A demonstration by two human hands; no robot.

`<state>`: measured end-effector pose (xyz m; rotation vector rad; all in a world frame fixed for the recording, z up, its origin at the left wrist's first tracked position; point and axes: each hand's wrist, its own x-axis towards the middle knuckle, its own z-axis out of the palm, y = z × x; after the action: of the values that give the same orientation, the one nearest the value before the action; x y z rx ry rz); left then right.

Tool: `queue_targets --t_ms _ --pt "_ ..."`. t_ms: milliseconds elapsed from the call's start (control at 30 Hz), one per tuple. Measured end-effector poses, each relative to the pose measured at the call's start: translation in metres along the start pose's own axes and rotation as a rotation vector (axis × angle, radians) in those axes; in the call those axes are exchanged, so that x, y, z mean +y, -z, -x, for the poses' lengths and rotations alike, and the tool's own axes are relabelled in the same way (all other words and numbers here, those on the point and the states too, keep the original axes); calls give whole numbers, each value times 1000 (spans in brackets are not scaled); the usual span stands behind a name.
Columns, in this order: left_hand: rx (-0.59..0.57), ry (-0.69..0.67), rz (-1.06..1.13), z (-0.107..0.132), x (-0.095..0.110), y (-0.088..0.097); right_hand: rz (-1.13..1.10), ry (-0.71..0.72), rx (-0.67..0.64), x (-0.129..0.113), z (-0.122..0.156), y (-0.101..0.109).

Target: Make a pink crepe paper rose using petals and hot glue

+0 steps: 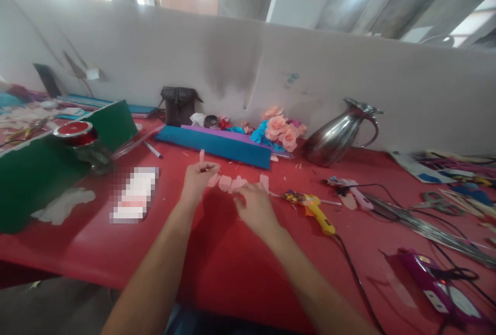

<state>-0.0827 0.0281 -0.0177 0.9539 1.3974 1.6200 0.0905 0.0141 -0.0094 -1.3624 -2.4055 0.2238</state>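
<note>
My left hand (pixel 196 182) pinches a small pink paper piece (pixel 202 156) that stands upright above the fingers. A row of pink paper pieces (pixel 225 184) lies on the red table (pixel 220 262), between and just beyond my hands. My right hand (pixel 256 207) reaches over the right part of this row, its fingers bent and the thumb apart. Whether its fingertips touch a paper piece is hidden. One more pink paper strip (pixel 264 182) shows just past its knuckles. To the right lies a yellow hot glue gun (pixel 315 211), its nozzle pointing toward the pieces.
Blue paper (pixel 213 145) and peach paper flowers (pixel 279 129) lie behind the row. A metal jug (pixel 337 133) leans at the back right. Scissors (pixel 437 203), wires (pixel 418 224) and a purple power strip (pixel 437 286) lie right. A red-lidded jar (pixel 81 139) stands left, by a green board (pixel 34 180).
</note>
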Motion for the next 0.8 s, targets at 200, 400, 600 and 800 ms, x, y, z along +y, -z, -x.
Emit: queue_targets --t_ms 200,400,600,800 --pt "-37 -164 -131 -2 -3 -3 126 3 33 -11 -16 -20" --pt "-127 -262 -120 1 -5 -5 180 33 53 -10 -19 -31" --pt "-128 -210 -138 0 -9 -7 194 -15 96 -9 -21 -31" --pt "-229 -71 -278 -7 -26 -8 205 4 23 -10 -23 -31"
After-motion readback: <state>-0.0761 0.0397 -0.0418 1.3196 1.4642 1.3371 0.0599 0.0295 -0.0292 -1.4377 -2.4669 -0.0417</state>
